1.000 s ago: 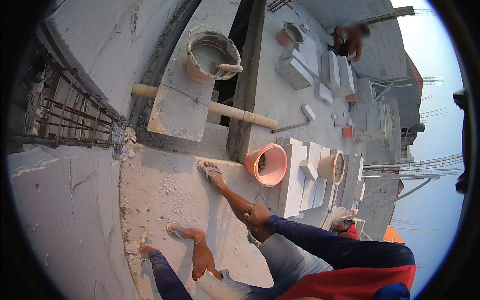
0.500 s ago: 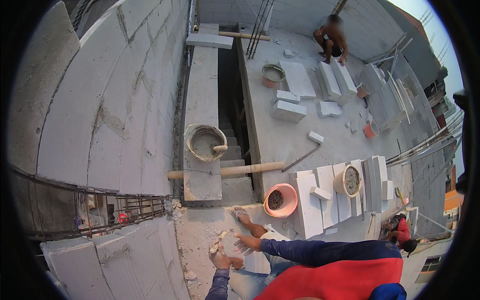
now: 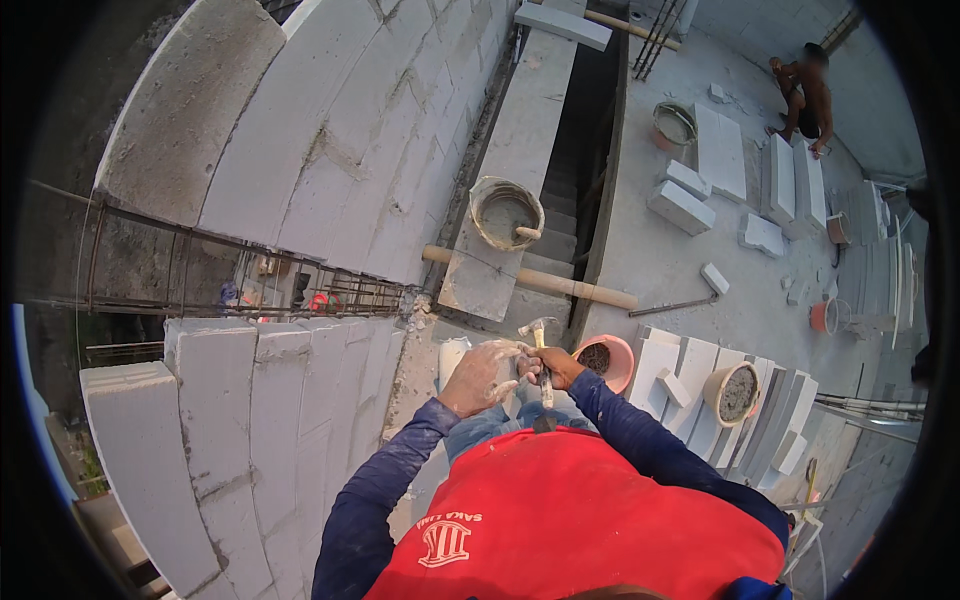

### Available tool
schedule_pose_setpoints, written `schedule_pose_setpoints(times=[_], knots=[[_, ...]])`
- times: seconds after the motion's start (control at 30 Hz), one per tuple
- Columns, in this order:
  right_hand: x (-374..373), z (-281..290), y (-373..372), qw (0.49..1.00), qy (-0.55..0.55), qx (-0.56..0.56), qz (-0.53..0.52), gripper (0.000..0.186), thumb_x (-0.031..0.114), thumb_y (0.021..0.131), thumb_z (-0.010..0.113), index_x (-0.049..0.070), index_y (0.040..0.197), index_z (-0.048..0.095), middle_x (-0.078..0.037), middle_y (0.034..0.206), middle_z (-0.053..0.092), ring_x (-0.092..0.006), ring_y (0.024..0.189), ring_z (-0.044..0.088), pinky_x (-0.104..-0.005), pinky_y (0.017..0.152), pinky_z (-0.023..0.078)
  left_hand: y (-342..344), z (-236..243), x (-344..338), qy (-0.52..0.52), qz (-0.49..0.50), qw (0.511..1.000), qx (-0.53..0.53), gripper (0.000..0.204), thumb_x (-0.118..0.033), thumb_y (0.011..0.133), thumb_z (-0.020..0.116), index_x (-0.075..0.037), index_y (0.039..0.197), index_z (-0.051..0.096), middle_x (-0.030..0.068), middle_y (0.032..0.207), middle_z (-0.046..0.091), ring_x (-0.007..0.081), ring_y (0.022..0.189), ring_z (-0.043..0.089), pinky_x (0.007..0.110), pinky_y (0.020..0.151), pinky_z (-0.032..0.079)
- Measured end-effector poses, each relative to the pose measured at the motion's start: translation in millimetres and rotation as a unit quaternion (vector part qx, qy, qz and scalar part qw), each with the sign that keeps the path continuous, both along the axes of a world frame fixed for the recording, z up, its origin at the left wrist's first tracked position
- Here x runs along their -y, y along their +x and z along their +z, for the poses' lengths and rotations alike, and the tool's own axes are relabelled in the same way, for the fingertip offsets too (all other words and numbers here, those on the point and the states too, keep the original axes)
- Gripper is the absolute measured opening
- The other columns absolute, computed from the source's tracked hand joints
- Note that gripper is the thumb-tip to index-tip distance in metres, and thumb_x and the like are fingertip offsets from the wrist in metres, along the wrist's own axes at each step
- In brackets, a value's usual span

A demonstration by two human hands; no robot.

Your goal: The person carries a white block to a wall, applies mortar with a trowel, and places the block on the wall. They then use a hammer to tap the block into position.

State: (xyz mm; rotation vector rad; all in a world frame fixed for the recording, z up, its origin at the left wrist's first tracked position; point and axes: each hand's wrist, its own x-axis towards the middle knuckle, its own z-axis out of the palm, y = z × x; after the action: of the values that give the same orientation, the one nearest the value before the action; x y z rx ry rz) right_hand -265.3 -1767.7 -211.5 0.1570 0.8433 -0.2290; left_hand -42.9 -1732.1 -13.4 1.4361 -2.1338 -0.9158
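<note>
My right hand is closed round the handle of a claw hammer, close in front of my red shirt. The metal hammer head points away from me and the handle end points toward my body. Beside it, my left hand is coated in pale dust, its fingers bent but apart and close to the hammer and the right fingers. Nothing shows in that left hand, though its palm is hidden.
A bucket of wet mortar stands on a plank beside a stair opening. A pink bucket and stacked white blocks lie to the right. Block walls rise at left. Another person crouches far right.
My view has turned and the scene has shifted right. Both hands have come together near my body. The right hand, open before, now grips the hammer; the left held something earlier.
</note>
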Motion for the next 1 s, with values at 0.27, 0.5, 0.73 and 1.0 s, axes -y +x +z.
schedule_pose_setpoints(times=[0.27, 0.5, 0.73, 1.0], knots=[[90.5, 118.1, -9.1, 0.929, -0.271, -0.162, 0.195, 0.017, 0.022, 0.097, 0.059, 0.007, 0.106, 0.057, 0.004, 0.07, 0.044, -0.0083, 0.054, 0.043, -0.0259, 0.046, 0.043, 161.8, 229.8, 81.7, -0.403, 0.346, 0.839, 0.121, 0.034, -0.006, 0.087, 0.072, -0.008, 0.119, 0.063, 0.0115, 0.125, 0.065, 0.0275, 0.118, 0.061, 0.042, 0.101, 0.049], [210.7, 237.4, 25.2, 0.716, -0.547, -0.221, 0.374, 0.029, 0.018, 0.098, 0.053, 0.001, 0.122, 0.056, 0.003, 0.07, 0.046, -0.0079, 0.052, 0.046, -0.0261, 0.046, 0.041, 245.0, 373.3, 108.1, -0.556, 0.431, 0.662, 0.257, 0.042, -0.023, 0.086, 0.077, -0.012, 0.124, 0.064, 0.0113, 0.128, 0.064, 0.0254, 0.122, 0.06, 0.045, 0.108, 0.046], [361.5, 400.8, 114.5, 0.665, -0.688, -0.12, 0.265, 0.046, 0.033, 0.103, 0.054, 0.003, 0.137, 0.053, 0.003, 0.069, 0.043, -0.0055, 0.051, 0.045, -0.0229, 0.046, 0.039, 295.5, 414.6, 178.2, -0.34, 0.456, 0.72, 0.396, 0.08, -0.048, 0.077, 0.083, -0.012, 0.142, 0.052, 0.0179, 0.143, 0.053, 0.0349, 0.13, 0.053, 0.05, 0.112, 0.041], [477.1, 599.4, 228.9, 0.395, -0.868, -0.13, 0.272, 0.064, 0.052, 0.099, 0.056, -0.002, 0.134, 0.054, 0.0, 0.069, 0.047, -0.0067, 0.051, 0.045, -0.0211, 0.047, 0.04, 322.9, 451.4, 225.9, -0.019, 0.493, 0.757, 0.428, 0.106, -0.05, 0.066, 0.088, 0.001, 0.146, 0.042, 0.0229, 0.136, 0.055, 0.0354, 0.12, 0.058, 0.044, 0.104, 0.047]])
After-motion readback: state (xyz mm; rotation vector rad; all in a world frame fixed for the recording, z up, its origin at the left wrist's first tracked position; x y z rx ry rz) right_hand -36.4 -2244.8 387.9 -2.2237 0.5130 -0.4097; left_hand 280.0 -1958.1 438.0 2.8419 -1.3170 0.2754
